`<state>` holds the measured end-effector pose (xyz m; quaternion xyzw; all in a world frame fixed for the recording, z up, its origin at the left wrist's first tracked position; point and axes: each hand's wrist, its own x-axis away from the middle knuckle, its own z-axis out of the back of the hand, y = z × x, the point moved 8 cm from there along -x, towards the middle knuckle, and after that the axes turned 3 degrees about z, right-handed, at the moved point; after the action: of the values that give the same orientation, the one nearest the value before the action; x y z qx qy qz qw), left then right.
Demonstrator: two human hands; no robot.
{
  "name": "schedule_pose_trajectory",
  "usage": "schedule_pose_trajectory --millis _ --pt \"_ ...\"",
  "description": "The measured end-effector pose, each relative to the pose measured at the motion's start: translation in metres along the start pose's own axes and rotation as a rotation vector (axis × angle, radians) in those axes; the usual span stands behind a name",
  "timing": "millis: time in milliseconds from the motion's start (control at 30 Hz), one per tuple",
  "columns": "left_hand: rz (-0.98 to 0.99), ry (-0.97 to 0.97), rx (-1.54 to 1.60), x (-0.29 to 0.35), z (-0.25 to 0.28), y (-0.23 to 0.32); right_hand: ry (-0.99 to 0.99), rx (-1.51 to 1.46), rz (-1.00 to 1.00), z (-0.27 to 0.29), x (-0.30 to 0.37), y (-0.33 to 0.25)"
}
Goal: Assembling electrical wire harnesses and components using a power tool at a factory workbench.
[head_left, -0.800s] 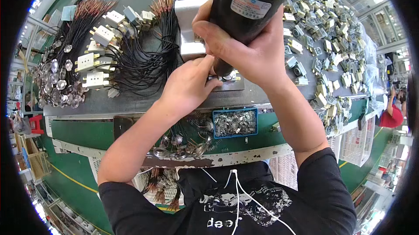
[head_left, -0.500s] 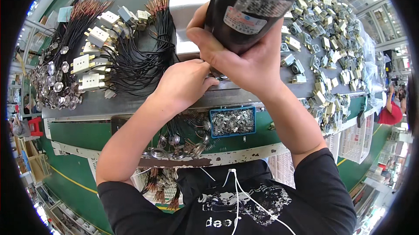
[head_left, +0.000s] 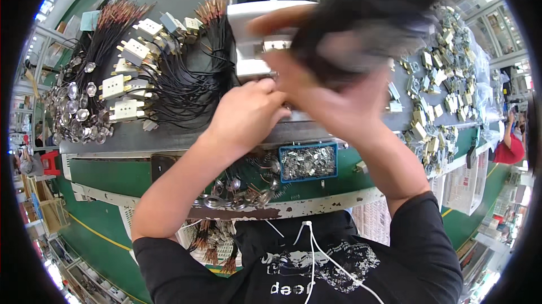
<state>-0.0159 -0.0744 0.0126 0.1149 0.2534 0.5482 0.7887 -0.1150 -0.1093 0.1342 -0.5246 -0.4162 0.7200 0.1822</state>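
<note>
At the grey workbench (head_left: 180, 134), the biggest thing in view is a white benchtop machine (head_left: 265, 33) set at the far edge, straight ahead of the person, so both hands can work at its front. Next in size, a blurred dark cylindrical tool (head_left: 367, 27) sits high over the machine, gripped by the right hand (head_left: 333, 95); the fingers wrap around its lower end, closed on it, though blur hides the exact hold. The left hand (head_left: 248, 115) rests at the machine's front lip, fingers curled down tight over a spot there; whether they pinch a small part cannot be told. Left of the hands lie bundles of black wires (head_left: 180, 78) with white connector blocks (head_left: 127, 81) and round metal discs (head_left: 76, 106), fanned out within easy reach of the left arm. Right of the hands, a spread of small metal-and-cream parts (head_left: 446, 95) covers the bench out to its rim. A blue tray of tiny metal clips (head_left: 309, 162) sits on the green shelf (head_left: 113, 171) just below the bench edge, close under the wrists. Open room is scarce: only a bare strip near the front edge, between wires and hands.
</note>
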Motion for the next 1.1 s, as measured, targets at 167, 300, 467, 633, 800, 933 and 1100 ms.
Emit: schedule_pose_trajectory --millis 167,300,467,633,800,933,1100 --pt "-0.195 -0.064 -0.104 -0.004 -0.005 0.029 -0.004 0.046 0.203 0.068 -0.007 -0.031" --pt "-0.219 -0.135 0.008 0.002 0.003 0.028 0.108 0.083 0.130 0.104 -0.008 0.003" --pt "-0.187 -0.090 0.004 0.004 0.007 0.028 0.410 0.301 -0.046 0.139 -0.004 0.014" --pt "-0.210 0.011 -0.160 0.006 0.022 0.039 0.375 0.430 0.023 0.138 0.002 0.000" --pt "0.011 0.527 -0.590 0.023 0.156 -0.006 0.209 0.738 0.254 0.180 0.070 0.003" --pt "0.308 0.389 -0.692 0.029 0.199 -0.107 -0.406 1.095 -0.382 0.167 0.096 0.091" --pt "0.199 0.443 -0.971 0.003 0.181 -0.082 -0.409 1.187 -0.242 0.173 0.094 0.108"
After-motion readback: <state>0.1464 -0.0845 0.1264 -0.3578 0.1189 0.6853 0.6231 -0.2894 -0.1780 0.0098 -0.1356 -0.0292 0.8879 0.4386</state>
